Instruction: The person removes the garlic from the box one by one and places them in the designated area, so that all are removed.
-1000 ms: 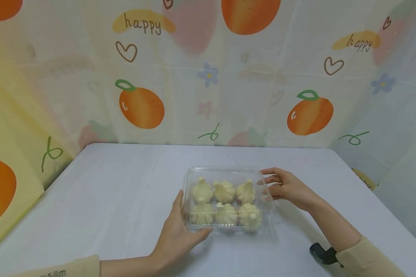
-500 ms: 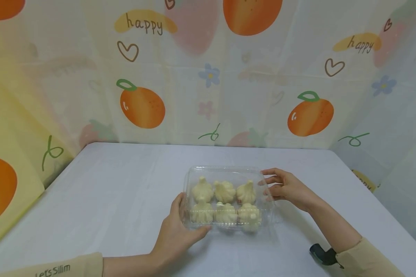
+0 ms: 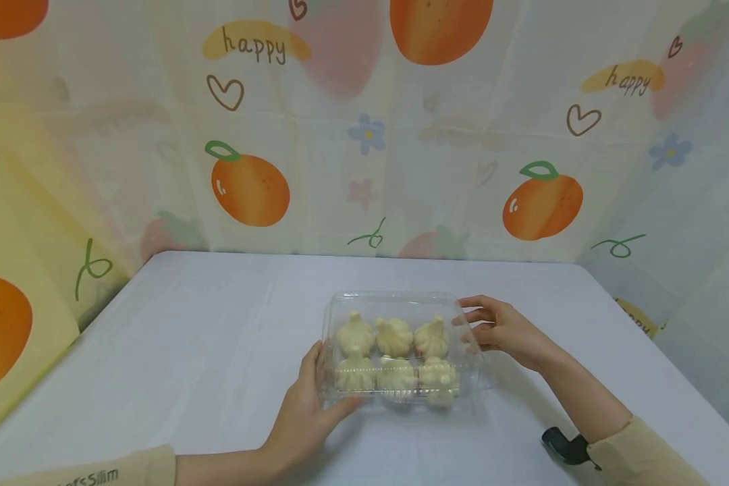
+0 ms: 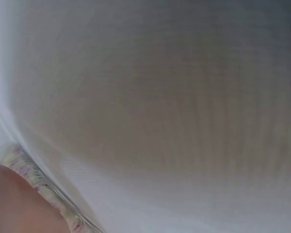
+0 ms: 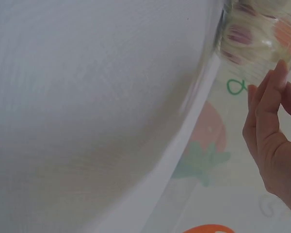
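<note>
Beige sleeves (image 3: pixel 644 455), dark lettering (image 3: pixel 94 477)

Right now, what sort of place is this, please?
Probably an indoor corner, perhaps arranged for filming: a white table, printed cloth behind it, and a black device by the right sleeve.

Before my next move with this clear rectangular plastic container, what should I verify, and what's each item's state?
1. Left hand gripping the clear rectangular plastic container at its left side: ok.
2. Right hand in contact at the right side: ok.
3. Six pale, pleated, bulb-shaped pieces inside, two rows of three: ok.
4. Container latched shut: cannot tell.
5. Container visible in left wrist view: not ok.
</note>
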A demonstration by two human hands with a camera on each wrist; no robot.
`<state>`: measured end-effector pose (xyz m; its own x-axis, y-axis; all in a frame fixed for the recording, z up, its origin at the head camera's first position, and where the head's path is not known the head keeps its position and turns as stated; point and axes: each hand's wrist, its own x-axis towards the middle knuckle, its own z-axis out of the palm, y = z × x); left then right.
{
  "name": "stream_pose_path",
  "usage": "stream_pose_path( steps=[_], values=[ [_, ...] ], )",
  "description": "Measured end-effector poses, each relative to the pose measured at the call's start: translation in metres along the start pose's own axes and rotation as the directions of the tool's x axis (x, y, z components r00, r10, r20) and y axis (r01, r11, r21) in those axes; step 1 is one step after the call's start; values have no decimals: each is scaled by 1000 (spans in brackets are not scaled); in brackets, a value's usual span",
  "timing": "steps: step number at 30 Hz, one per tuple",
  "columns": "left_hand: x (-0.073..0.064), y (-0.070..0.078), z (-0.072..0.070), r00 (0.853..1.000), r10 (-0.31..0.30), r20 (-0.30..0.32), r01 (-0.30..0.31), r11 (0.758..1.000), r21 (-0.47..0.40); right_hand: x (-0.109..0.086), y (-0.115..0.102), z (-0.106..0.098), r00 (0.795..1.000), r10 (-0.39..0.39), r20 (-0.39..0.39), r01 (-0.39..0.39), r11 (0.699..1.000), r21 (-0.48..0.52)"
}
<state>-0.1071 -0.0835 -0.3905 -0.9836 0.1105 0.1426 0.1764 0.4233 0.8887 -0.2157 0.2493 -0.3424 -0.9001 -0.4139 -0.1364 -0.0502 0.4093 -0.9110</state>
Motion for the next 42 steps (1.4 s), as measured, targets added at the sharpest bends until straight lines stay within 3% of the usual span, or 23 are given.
stream_pose_path(
  steps=[13,26,42],
  values=[
    [0,-2,-2,998,-15,60,20,995,-99,0,0,-2,1000,1,1,-1,1000,-20],
    [-4,-1,-8,996,-43,83,50,995,-82,0,-1,-2,1000,0,1,0,1000,-29],
    [-4,-5,-11,992,35,118,-28,998,-63,-1,-2,-2,1000,-10,3,10,999,-36]
  ],
)
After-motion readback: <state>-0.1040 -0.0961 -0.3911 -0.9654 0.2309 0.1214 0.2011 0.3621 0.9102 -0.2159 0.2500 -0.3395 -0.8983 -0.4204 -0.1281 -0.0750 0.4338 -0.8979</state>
